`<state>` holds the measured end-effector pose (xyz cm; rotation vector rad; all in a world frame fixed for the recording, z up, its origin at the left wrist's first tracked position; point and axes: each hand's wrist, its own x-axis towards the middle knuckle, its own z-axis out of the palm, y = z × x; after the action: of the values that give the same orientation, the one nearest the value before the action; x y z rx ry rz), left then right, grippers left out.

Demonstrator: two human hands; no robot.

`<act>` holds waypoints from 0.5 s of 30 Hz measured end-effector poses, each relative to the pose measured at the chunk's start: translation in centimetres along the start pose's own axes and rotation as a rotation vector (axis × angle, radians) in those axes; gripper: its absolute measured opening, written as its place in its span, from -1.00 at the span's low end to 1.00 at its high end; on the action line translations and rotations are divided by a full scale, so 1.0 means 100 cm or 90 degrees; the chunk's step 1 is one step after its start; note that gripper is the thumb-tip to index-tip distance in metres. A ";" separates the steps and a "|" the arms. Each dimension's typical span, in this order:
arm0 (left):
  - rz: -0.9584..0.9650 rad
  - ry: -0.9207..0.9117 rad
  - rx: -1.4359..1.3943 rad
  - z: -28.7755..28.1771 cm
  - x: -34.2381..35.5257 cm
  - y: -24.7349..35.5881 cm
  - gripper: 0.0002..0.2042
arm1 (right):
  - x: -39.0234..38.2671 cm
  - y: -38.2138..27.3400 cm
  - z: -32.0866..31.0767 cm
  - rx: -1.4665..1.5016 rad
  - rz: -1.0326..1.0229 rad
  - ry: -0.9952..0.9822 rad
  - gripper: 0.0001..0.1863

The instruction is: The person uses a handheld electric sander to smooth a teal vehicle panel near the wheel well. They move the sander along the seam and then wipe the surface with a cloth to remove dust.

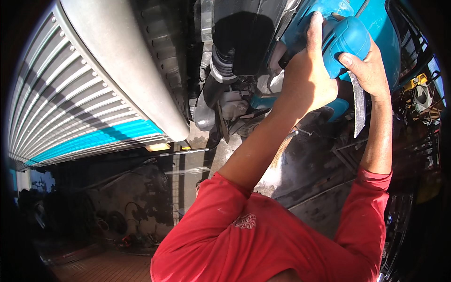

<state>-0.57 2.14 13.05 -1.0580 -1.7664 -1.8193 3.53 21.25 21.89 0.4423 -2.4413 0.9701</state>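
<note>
My left hand reaches to the blue bodywork, its index finger extended alongside a rounded blue plastic piece; its other fingers are curled, and what they hold is hidden. My right hand grips that rounded piece, thumb across its lower part. A narrow, rough grey strip dangles beneath the piece beside my right thumb; where it is attached is hidden. Just left of my hands are dark machine parts and a ribbed black hose.
A silver panel with ribs and a turquoise stripe fills the left. Below lie a concrete floor, straw bristles and metal bars. A cluttered frame with a yellow object stands at the right; dark clutter sits at lower left.
</note>
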 end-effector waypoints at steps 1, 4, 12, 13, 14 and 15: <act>0.029 0.031 -0.014 0.000 -0.007 -0.006 0.13 | -0.005 0.000 0.014 0.006 -0.014 0.007 0.01; -0.014 -0.011 -0.023 0.003 -0.031 -0.025 0.13 | -0.027 -0.002 0.044 0.038 0.043 0.024 0.03; -0.071 -0.006 -0.044 0.007 -0.091 -0.069 0.08 | -0.064 0.017 0.087 -0.010 0.150 -0.049 0.06; -0.117 -0.029 -0.051 0.006 -0.096 -0.072 0.09 | -0.067 0.019 0.093 -0.039 0.156 -0.049 0.09; -0.104 -0.029 -0.053 0.006 -0.100 -0.073 0.09 | -0.071 0.019 0.097 -0.027 0.168 -0.057 0.08; -0.091 -0.029 -0.053 0.006 -0.102 -0.074 0.10 | -0.074 0.019 0.097 -0.019 0.156 -0.051 0.07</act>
<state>0.68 1.41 0.56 -1.0346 -1.8495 -1.9856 5.83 16.57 10.69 0.1772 -2.6234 1.0303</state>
